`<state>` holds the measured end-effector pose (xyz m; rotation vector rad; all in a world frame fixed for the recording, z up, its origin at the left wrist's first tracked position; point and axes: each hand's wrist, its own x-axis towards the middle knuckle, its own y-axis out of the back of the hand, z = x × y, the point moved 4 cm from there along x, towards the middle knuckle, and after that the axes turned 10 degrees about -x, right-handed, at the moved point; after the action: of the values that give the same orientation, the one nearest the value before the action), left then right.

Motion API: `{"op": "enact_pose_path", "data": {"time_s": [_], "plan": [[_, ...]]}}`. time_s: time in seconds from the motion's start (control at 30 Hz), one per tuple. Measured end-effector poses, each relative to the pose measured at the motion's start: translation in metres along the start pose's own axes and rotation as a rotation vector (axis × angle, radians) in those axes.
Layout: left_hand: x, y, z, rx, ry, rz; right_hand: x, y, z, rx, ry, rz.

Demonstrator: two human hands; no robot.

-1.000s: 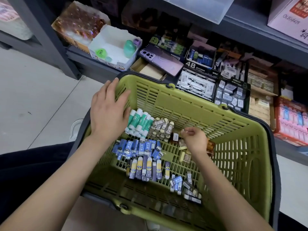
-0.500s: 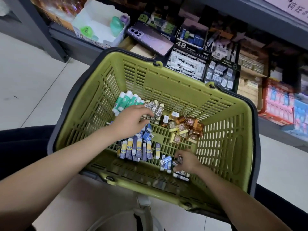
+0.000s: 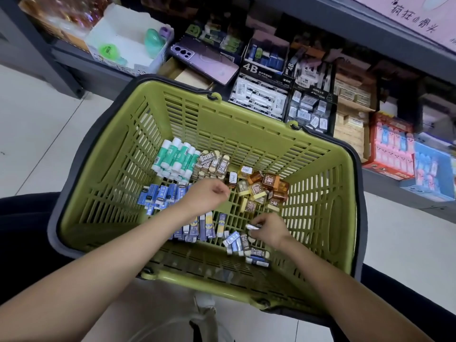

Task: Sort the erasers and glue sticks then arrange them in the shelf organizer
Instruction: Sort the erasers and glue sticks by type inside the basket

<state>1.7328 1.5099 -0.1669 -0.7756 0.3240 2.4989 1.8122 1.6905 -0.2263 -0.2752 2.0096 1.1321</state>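
A green plastic basket holds sorted groups. Green-and-white glue sticks lie at its back left, with brown 2B erasers beside them. Amber and cream erasers are piled at the right. Blue erasers lie at the left, and yellow-and-blue ones stand in a row near the front. My left hand hovers over the middle with fingers curled and nothing visible in it. My right hand pinches a small eraser above a mixed heap at the front.
Behind the basket, a low grey shelf carries display boxes of 4B erasers, a purple phone, a white carton with green items, and red and blue boxes at the right. White floor tiles lie at the left.
My left hand came off the basket's back-left rim and down to the middle. My right hand moved from the amber pile to the front heap and picked up a small eraser.
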Motion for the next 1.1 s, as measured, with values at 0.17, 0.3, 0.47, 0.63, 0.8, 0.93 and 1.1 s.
{"op": "enact_pose_path", "data": {"time_s": [0.17,0.3,0.47,0.63,0.8,0.93,1.1], "plan": [[-0.004,-0.025,-0.011,-0.172,0.286,-0.207,-0.035,0.022,-0.027,0.593,0.062,-0.027],[-0.004,-0.030,-0.010,-0.443,0.284,-0.252,-0.052,0.034,-0.053,0.769,0.181,-0.090],[-0.002,-0.016,-0.009,-0.622,0.275,-0.141,-0.051,0.038,-0.054,1.030,0.224,-0.342],[-0.002,-0.015,-0.013,-0.663,0.389,-0.118,-0.034,0.031,-0.037,1.120,0.120,-0.300],[0.000,-0.005,-0.005,-0.745,0.415,-0.070,-0.009,0.002,-0.014,0.248,-0.067,-0.164],[0.001,0.019,0.006,-0.870,0.361,0.056,0.003,-0.025,-0.005,-0.168,-0.167,-0.227],[-0.002,0.055,0.004,-0.888,0.270,0.250,0.012,-0.032,-0.003,-0.097,-0.255,-0.203]]}}
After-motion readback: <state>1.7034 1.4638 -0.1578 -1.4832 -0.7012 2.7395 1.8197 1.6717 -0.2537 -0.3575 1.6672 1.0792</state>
